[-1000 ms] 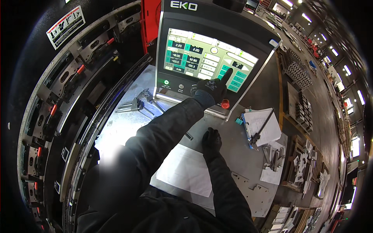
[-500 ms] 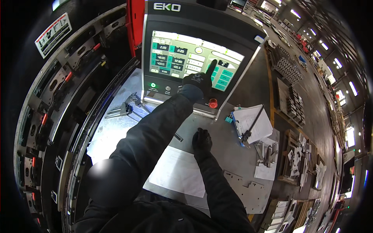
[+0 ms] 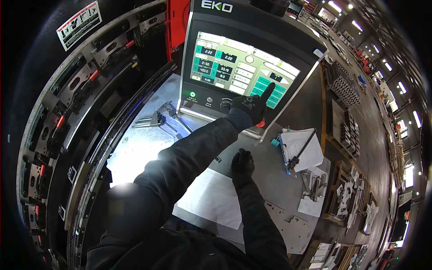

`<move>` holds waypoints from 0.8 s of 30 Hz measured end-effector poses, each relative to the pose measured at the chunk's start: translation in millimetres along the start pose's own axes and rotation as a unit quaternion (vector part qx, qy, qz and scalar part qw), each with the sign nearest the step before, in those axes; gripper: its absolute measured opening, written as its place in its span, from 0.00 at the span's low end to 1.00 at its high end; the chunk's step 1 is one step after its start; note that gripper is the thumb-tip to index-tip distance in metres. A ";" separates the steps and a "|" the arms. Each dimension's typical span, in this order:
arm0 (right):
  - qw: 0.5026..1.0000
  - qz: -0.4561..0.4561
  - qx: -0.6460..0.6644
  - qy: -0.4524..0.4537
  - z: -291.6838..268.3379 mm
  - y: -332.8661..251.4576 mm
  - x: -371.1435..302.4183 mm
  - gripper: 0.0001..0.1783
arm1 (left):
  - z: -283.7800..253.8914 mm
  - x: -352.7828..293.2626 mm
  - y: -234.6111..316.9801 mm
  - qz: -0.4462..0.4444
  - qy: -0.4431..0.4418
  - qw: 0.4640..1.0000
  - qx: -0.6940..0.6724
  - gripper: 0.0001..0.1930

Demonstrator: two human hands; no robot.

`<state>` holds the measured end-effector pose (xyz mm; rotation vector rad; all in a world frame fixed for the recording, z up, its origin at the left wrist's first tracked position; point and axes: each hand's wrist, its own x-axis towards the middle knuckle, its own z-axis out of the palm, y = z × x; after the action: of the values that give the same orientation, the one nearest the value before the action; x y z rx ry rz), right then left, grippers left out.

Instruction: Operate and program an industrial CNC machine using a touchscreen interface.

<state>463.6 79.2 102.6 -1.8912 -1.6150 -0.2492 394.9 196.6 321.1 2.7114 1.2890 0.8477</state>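
Note:
My left hand (image 3: 252, 108), in a black glove, reaches across to a control panel (image 3: 211, 96) with a lit touchscreen (image 3: 245, 72). Its index finger is stretched out over the green buttons at the screen's right side, while the other fingers curl in. Whether the fingertip touches the glass I cannot tell. My right hand (image 3: 243, 165), also black-gloved, rests curled on the grey tabletop (image 3: 265, 180) below the panel; anything inside it is hidden. A white paper sheet (image 3: 211, 198) lies between my forearms. Partly behind my left hand is a red knob (image 3: 261, 123).
Metal measuring tools (image 3: 157, 119) lie left of my left forearm. To the right, a caliper-like tool (image 3: 293, 161) lies across a clipboard with papers (image 3: 303, 146), near small metal pieces (image 3: 312, 184). A flat cut plate (image 3: 288, 225) is nearer me. A long machine bed (image 3: 96, 121) runs along the left.
The view has shifted, so the panel appears further right and lower. My left index finger has moved down the screen's button column. Values on the screen have changed. My right hand stays on the table.

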 end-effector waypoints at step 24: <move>0.999 0.019 -0.040 -0.012 -17.0 -14.9 4.6 0.13 | -96.2 -88.7 90.1 0.318 0.190 0.853 -0.368 0.10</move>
<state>454.9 74.0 123.4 -1.9904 -1.6042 -0.2805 367.5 53.3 383.9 2.3294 -0.0621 1.5745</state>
